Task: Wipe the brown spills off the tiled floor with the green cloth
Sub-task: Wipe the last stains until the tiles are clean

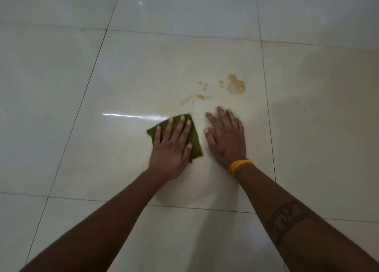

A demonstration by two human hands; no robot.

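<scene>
A folded green cloth (pixel 194 140) lies flat on the cream tiled floor (pixel 123 87). My left hand (pixel 172 146) presses down on it with straight, spread fingers. My right hand (pixel 225 136) rests flat on the bare tile just to the right of the cloth, fingers straight, with an orange band at the wrist. Beyond both hands sit the brown spills: a large blotch (pixel 235 85) at the far right, a few small drops (pixel 204 85) left of it, and thin smears (pixel 190 98) nearest the cloth. Cloth and spills are apart.
Large glossy tiles with dark grout lines stretch in every direction. A bright light streak (pixel 131 115) reflects on the tile left of the cloth. A few tiny dark specks (pixel 297 102) lie on the tile to the right.
</scene>
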